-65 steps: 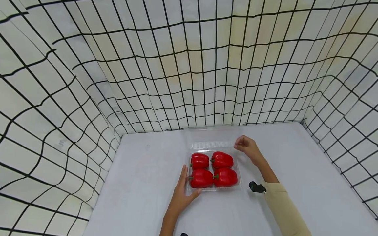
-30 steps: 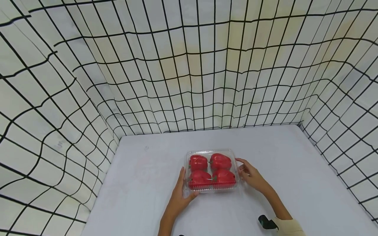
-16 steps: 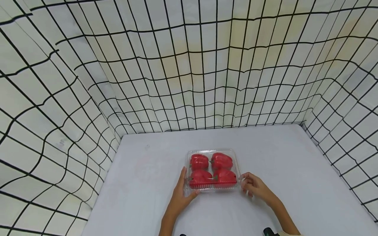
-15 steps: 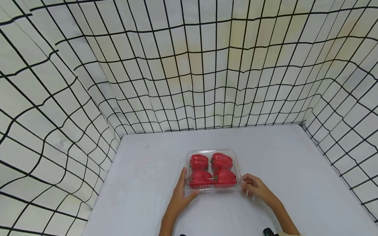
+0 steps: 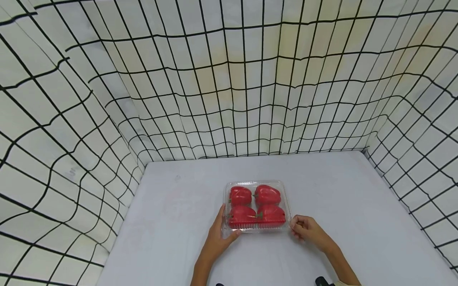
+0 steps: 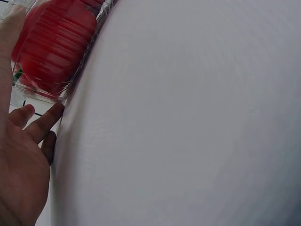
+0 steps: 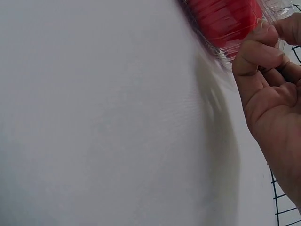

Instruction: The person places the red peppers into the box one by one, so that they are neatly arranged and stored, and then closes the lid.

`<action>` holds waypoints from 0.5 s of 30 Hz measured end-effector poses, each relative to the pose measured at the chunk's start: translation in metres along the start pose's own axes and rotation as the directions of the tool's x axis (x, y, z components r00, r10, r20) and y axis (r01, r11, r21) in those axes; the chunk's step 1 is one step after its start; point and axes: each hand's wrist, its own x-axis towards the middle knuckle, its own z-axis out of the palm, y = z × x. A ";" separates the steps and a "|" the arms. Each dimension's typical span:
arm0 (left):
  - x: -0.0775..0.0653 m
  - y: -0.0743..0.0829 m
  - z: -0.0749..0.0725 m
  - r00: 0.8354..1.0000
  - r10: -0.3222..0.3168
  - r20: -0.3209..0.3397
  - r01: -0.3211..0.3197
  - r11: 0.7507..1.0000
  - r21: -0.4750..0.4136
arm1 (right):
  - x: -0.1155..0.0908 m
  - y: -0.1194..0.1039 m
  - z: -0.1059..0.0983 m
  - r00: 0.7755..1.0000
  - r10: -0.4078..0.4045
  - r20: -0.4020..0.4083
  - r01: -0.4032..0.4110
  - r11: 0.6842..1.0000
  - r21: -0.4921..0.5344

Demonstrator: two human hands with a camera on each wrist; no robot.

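Note:
A clear plastic clamshell container (image 5: 255, 183) sits on the white table with its lid down. Several red bell peppers (image 5: 268, 194) with green stems show through it, two rows deep. My left hand (image 5: 215, 241) lies along its left side, fingers extended and thumb at the front left corner. In the left wrist view that thumb (image 6: 11, 30) overlaps the ribbed plastic while the other fingers spread below. At the front right corner my right hand (image 5: 309, 230) pinches the container's edge between thumb and bent forefinger, as the right wrist view shows beside a red pepper (image 7: 225, 21).
The white-covered table (image 5: 179, 214) extends around the container. White walls hung with black netting (image 5: 232, 95) enclose it at the back and both sides. A small black device (image 5: 322, 281) sits at the right wrist.
The container's lid, open toward the back at first, has come down over the peppers. My right hand moved from the back right corner to the front right one; my left stayed.

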 end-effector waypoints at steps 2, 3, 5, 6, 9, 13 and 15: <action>0.000 0.001 -0.001 1.000 -0.003 0.008 0.003 1.000 0.008 | 0.000 0.001 0.000 1.000 0.016 -0.009 -0.016 1.000 0.001; 0.000 0.001 -0.002 1.000 -0.003 0.015 0.002 1.000 0.010 | -0.001 0.001 0.000 1.000 0.025 -0.017 -0.025 1.000 -0.001; 0.000 0.001 -0.004 0.999 0.016 0.029 -0.016 1.000 0.008 | -0.002 0.001 0.000 0.998 0.050 -0.036 -0.050 0.999 -0.009; 0.000 0.001 -0.006 0.999 0.029 0.032 -0.029 1.000 -0.005 | -0.003 0.000 0.001 0.997 0.059 -0.042 -0.060 0.998 -0.012; -0.002 0.001 -0.011 0.998 0.065 0.012 -0.064 0.996 -0.059 | -0.003 -0.001 0.002 0.996 0.077 -0.049 -0.078 0.997 -0.024; -0.005 0.001 -0.018 0.995 0.090 -0.040 -0.094 0.990 -0.104 | -0.003 -0.003 0.003 0.996 0.073 -0.045 -0.075 0.996 -0.038; -0.006 0.001 -0.019 0.995 0.096 -0.036 -0.100 0.986 -0.132 | -0.003 -0.004 0.003 0.996 0.073 -0.050 -0.075 0.996 -0.042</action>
